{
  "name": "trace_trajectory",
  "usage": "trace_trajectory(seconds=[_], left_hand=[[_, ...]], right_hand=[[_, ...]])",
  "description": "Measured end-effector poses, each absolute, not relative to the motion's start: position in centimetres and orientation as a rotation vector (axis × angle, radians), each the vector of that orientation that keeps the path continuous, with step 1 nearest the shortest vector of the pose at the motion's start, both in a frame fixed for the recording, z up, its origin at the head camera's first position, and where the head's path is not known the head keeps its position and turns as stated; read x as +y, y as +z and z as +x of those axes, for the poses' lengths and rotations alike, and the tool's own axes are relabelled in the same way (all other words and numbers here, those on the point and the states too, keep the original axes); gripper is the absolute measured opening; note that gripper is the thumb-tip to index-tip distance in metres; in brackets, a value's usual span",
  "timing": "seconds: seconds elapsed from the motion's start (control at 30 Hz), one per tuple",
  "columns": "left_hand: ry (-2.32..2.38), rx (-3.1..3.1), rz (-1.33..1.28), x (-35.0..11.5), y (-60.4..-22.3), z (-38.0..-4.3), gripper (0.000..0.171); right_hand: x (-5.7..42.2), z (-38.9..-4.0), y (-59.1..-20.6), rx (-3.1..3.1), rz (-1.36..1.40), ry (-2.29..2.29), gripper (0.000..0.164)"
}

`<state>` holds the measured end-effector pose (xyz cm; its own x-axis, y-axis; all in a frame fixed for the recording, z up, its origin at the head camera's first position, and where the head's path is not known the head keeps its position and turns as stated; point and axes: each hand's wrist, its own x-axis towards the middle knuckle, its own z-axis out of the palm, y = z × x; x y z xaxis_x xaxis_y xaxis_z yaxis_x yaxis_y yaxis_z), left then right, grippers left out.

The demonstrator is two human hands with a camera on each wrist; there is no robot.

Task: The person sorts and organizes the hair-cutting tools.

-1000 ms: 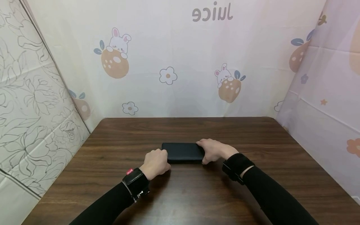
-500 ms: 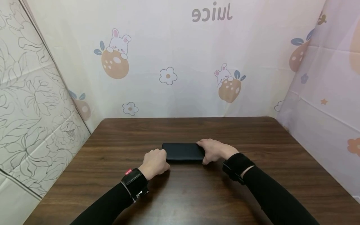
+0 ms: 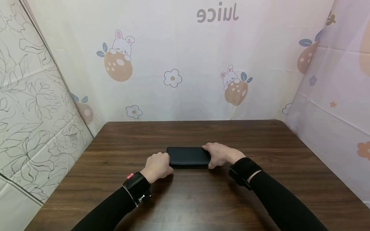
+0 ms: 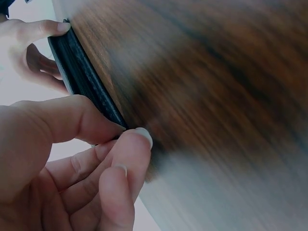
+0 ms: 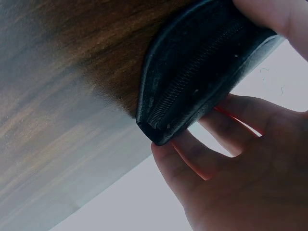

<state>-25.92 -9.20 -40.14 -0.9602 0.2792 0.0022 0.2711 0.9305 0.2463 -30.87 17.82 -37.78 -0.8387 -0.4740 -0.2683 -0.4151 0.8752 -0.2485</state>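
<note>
A long black wallet (image 3: 189, 156) with a zip lies flat on the table (image 3: 190, 199), mid-width. In the right wrist view its zip teeth (image 5: 175, 89) run along the short end. My right hand (image 3: 221, 154) grips the wallet's right end, thumb at the near corner and fingers at the far edge. At the left end, my left hand (image 3: 157, 165) pinches with thumb and index finger right at the wallet's near corner. The left wrist view shows those fingertips (image 4: 137, 139) together at the wallet's edge; whatever lies between them is hidden.
Dark wood grain covers the table, whose far edge meets a printed curtain (image 3: 173, 41) with rabbits and fruit. Curtains also hang at the left and right sides. Each wrist wears a black band (image 3: 137, 189), below dark sleeves.
My left hand has slid slightly left along the wallet's end, uncovering a little more of it. The wallet and my right hand stay nearly still.
</note>
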Motion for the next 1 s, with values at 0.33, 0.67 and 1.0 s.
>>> trace_trajectory(seconds=[0.33, 0.67, 1.0], left_hand=[[0.383, 3.081, 0.412, -9.9, -40.3, -26.3, 0.048], [0.380, 3.084, 0.439, -10.1, -40.1, -26.6, 0.051], [0.418, 3.044, 0.488, -10.7, -40.2, -26.8, 0.045]], right_hand=[[17.9, -30.9, -37.9, 2.720, -0.662, -0.263, 0.084], [17.9, -30.9, -37.7, 2.720, -0.668, -0.254, 0.085], [18.0, -30.9, -37.9, 2.709, -0.668, -0.266, 0.084]])
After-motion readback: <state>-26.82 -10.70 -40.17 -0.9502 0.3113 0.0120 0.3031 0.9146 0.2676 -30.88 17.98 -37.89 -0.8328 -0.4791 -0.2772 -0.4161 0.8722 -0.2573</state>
